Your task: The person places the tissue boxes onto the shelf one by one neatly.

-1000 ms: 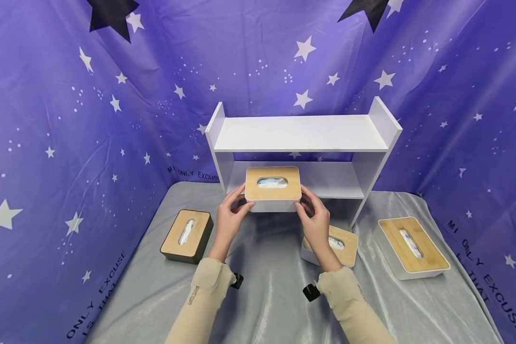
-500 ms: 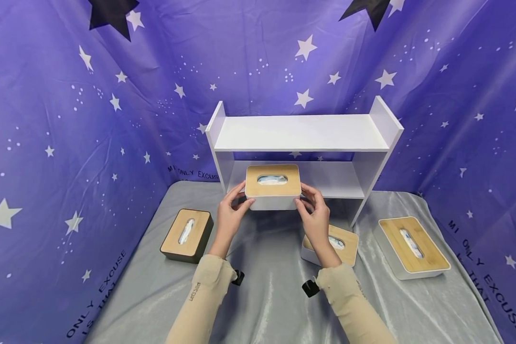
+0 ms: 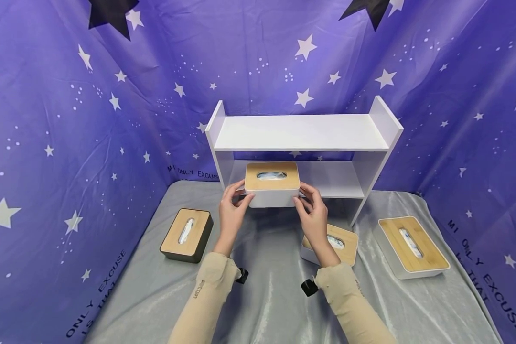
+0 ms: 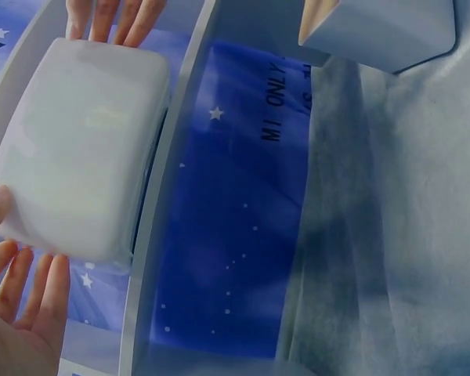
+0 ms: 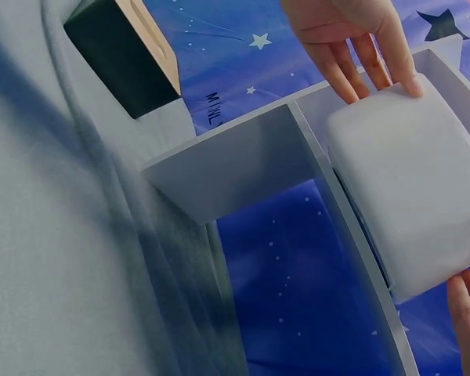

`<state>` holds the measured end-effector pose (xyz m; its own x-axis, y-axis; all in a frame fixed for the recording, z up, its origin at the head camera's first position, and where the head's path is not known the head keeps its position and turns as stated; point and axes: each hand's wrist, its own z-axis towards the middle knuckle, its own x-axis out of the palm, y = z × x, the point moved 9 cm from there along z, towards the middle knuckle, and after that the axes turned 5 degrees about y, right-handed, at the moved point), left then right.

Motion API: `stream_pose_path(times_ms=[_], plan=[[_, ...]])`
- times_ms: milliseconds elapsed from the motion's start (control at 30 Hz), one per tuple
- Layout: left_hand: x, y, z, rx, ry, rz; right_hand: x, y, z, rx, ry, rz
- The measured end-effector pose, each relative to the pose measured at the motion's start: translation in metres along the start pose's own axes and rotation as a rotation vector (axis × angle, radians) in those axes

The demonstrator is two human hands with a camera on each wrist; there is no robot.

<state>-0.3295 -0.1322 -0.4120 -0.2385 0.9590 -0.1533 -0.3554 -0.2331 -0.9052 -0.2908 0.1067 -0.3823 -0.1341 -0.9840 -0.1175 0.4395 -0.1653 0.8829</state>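
Note:
Between both hands is a white tissue box (image 3: 273,198) with a wooden lid and an oval slot showing tissue. My left hand (image 3: 232,214) grips its left end, thumb at the front corner and fingers along the side. At the opposite end my right hand (image 3: 313,216) holds it the same way. The box overlaps the front of the middle board of a white shelf (image 3: 301,134) in the head view. Both wrist views show the plain white underside of the tissue box (image 4: 86,149), close to the edge of the shelf board (image 5: 352,219).
On the grey cloth (image 3: 262,286) lie a dark tissue box (image 3: 187,234) at left, a small white one (image 3: 346,243) partly behind my right wrist, and a larger white one (image 3: 413,248) at far right. A purple star-print curtain (image 3: 258,57) surrounds the back and sides.
Both hands have moved the held tissue box slightly forward and up in the head view, and more of its front face shows. The other boxes and the shelf have stayed put.

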Motion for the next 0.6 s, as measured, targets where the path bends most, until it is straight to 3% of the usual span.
stream_pose_path(times_ms=[233, 600], plan=[[-0.0016, -0.0084, 0.0007, 0.005, -0.045, -0.01, 0.0023, 0.003, -0.0006, -0.047, 0.012, -0.006], [0.0013, -0.0046, -0.0014, 0.046, -0.017, -0.068, 0.0059, 0.0008, -0.0029, -0.054, 0.033, 0.0]])
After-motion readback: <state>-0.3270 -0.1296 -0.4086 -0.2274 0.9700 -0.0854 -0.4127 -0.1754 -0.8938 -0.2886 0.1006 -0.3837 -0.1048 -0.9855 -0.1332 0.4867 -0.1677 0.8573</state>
